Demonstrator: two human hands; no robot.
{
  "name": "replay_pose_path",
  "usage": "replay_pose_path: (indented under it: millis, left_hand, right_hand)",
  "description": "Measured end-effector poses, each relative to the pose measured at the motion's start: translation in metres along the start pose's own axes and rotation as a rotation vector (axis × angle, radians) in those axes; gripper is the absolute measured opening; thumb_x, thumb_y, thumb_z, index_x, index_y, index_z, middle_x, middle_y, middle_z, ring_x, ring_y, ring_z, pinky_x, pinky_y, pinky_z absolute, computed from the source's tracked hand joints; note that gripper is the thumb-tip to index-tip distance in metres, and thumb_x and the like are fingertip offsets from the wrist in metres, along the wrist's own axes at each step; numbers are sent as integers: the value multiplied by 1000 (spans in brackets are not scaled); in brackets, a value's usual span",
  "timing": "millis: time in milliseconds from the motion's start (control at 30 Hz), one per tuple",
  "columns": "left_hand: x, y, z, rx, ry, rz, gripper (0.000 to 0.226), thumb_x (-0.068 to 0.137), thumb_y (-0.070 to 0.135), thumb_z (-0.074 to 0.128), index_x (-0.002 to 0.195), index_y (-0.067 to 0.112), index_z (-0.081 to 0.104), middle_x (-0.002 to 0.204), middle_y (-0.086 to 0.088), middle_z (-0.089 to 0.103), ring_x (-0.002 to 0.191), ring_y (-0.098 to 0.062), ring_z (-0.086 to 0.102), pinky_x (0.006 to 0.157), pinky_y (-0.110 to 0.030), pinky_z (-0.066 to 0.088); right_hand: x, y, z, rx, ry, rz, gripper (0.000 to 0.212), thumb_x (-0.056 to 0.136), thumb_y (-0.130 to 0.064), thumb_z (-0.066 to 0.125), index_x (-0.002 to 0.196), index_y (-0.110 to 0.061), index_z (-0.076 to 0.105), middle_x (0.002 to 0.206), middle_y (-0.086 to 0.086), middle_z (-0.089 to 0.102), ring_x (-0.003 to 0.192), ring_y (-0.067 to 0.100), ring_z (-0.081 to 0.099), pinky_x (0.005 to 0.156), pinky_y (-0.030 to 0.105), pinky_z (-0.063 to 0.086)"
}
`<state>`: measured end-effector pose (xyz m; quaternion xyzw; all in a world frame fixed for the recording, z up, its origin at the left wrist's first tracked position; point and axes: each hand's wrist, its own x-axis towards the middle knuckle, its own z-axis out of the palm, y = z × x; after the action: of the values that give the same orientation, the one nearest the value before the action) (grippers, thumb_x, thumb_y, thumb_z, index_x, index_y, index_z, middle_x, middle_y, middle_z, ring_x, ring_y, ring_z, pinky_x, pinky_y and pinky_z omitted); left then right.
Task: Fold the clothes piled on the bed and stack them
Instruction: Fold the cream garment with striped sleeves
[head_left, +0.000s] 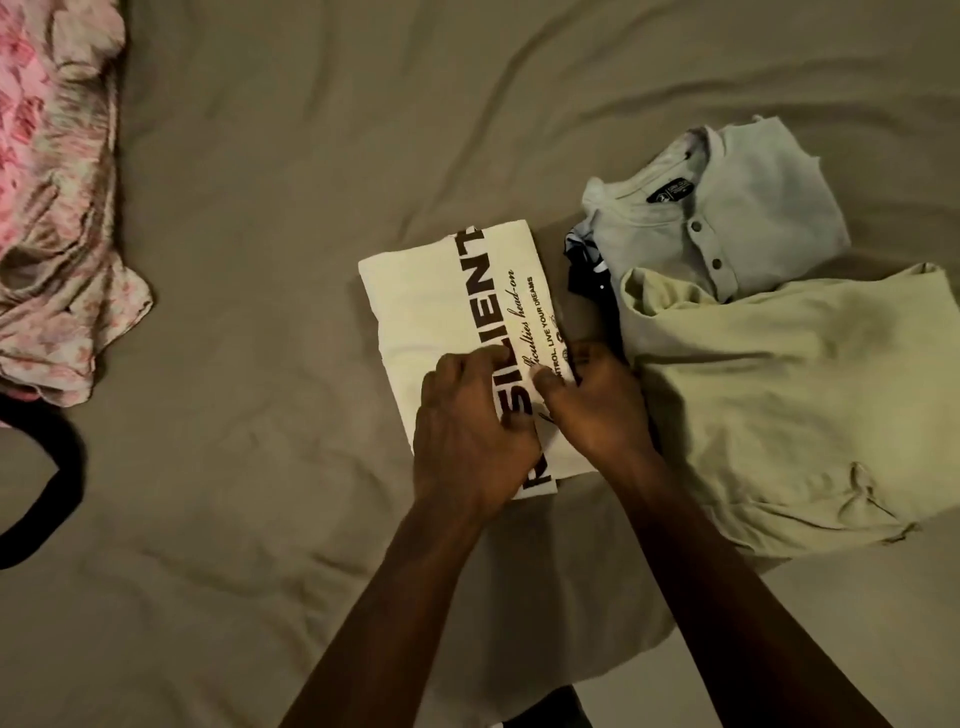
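Folded white T-shirt (447, 296), mid-bed (260, 234), just beside a grey shirt (753, 208) and a beige shirt (779, 389). It looks soft, light and apt to unfold. Your right hand (597, 405) pinches its right edge. Your left hand (472, 426) rests on it bent-fingered, grip unclear. Lift from beneath, at both sides.

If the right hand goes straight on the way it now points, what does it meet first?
The right hand meets only more of the white T-shirt it holds, then bare bedsheet; the way looks free, though depth is unclear.
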<state>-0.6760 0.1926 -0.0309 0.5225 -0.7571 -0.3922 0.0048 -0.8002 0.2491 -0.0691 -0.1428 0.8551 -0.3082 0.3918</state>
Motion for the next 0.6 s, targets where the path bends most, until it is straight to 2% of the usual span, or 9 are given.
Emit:
replay_pose_path:
  millis: [100,167,233,267,333,400,433,500,600]
  left_hand:
    - [-29,-29,8,294,-164,213,90,79,43,68,158,30,27,166,0,24,154,-24,20,122,-49,27]
    - [-36,-51,21,434,-237,252,104,82,52,65,165,28,6,174,-4,-2,160,-26,-7,127,-55,13]
    - [-42,-69,28,428,-230,280,107,85,52,68,165,27,3,174,-5,-11,159,-25,-15,126,-58,15]
    - [-46,-74,30,378,-164,308,98,87,55,66,165,26,14,174,-5,-3,160,-25,-7,126,-56,18]
    - [-50,-75,27,180,124,248,72,92,58,59,154,25,44,167,-4,28,156,-24,22,121,-45,26]
    - [-47,-75,15,-127,419,-72,46,97,50,57,135,24,59,142,3,53,136,-22,49,105,-33,37]
    - [-41,-75,10,-256,466,-271,36,100,45,57,129,24,61,129,4,59,124,-23,57,97,-29,40]
    - [-29,-88,2,-325,367,-511,30,98,41,64,123,23,64,114,4,68,109,-21,66,88,-26,42]
    - [-21,-108,-11,-366,150,-447,31,93,49,72,114,27,68,94,15,74,90,-8,70,84,-27,52]
  right_hand:
    - [9,-4,-1,94,-154,121,33,89,-34,77,119,-23,68,110,-12,75,93,6,72,77,25,58]
    - [11,-12,2,70,-179,153,37,88,-40,74,120,-23,67,113,-7,75,97,13,73,84,33,60]
    - [9,-19,11,-302,22,-13,52,86,-43,69,133,-24,53,126,-1,68,113,24,66,98,46,54]
    - [5,-23,15,-487,165,-169,59,86,-41,66,139,-24,46,135,4,60,122,29,57,102,50,48]
    - [0,-45,25,-538,343,-554,56,89,-36,60,142,-20,49,136,11,53,125,33,50,101,51,44]
    - [6,-77,41,-421,244,-792,45,96,-35,54,137,-18,59,123,10,60,114,31,57,92,48,49]
    - [15,-93,51,-428,162,-817,44,100,-38,51,138,-17,59,120,10,62,111,31,59,90,47,50]
    - [35,-127,72,-609,-23,-764,49,104,-48,46,142,-18,54,126,9,64,116,32,61,94,45,49]
    - [61,-161,95,-942,-197,-710,45,101,-54,54,130,-20,60,129,8,65,121,31,60,97,39,47]
